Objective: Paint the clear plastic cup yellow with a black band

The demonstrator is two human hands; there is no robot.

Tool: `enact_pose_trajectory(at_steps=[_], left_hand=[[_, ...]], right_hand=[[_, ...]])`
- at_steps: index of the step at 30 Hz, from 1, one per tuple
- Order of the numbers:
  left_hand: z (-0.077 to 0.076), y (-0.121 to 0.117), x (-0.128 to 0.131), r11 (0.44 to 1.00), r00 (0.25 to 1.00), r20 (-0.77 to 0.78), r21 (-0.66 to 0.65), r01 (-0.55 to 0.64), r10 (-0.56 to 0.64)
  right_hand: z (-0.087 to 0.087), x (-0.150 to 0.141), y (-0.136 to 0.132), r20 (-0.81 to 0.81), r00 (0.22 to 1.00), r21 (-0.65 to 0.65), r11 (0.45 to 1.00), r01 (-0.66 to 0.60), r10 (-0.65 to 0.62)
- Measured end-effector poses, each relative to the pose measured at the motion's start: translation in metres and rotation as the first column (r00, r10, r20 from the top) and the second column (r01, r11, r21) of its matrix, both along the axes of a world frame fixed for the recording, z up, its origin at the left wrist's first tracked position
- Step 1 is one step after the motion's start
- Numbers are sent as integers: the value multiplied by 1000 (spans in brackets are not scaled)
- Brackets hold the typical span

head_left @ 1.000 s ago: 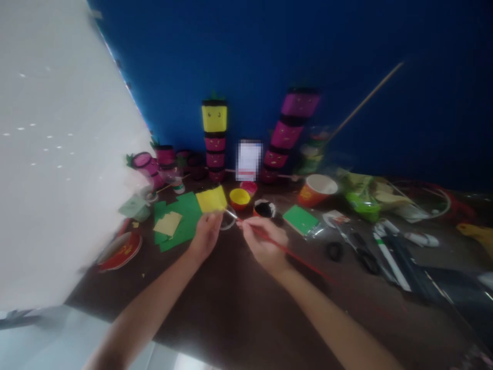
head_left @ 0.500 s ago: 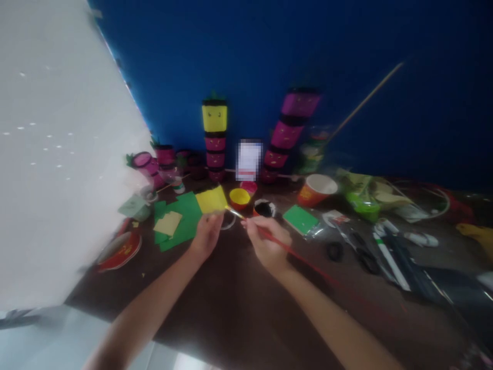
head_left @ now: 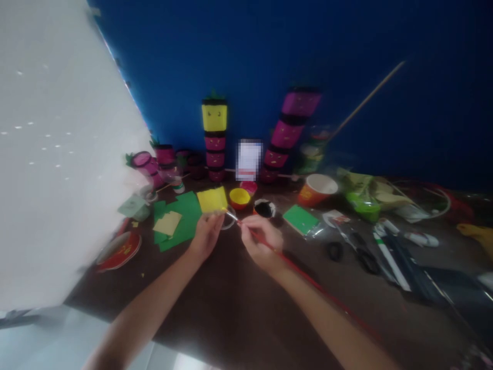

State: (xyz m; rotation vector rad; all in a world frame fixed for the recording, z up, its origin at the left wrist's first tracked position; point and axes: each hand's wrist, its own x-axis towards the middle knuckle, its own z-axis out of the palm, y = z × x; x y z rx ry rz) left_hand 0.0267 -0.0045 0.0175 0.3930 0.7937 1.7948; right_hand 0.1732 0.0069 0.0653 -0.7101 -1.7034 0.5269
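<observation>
My left hand [head_left: 207, 232] is closed on the lower edge of a yellow paper square [head_left: 212, 199], held upright above the dark table [head_left: 231, 303]. My right hand [head_left: 260, 240] pinches a long red paintbrush [head_left: 304, 275], its tip close to the yellow paper's lower right corner. Just beyond my hands stand a small yellow cup [head_left: 239, 197] and a cup of black paint [head_left: 264, 208]. Green paper sheets [head_left: 181, 218] with a pale yellow piece [head_left: 167, 223] lie to the left.
Stacks of pink and yellow decorated cups [head_left: 214, 137] [head_left: 289, 131] stand against the blue wall. An orange paper cup [head_left: 316, 189], a green packet [head_left: 301, 220], scissors [head_left: 360, 252], pens and bags lie at right. A red bowl [head_left: 118, 250] sits beside a white board [head_left: 54, 154] at left.
My right hand shifted slightly left and the brush tip moved closer to the yellow paper. The left hand has barely moved.
</observation>
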Motion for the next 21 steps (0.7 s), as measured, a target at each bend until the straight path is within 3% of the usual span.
enact_pose_trajectory(at_steps=[8,21], left_hand=[[-1,0,0,1000,1000,-16,-6,-13,13],[1,-1,2,1000,995,-97,24,8,-6]], right_hand=[[-7,-1,0,-14,998,-46,997,-63,63],[-7,-2,-3,19,998,26,998,-55,55]])
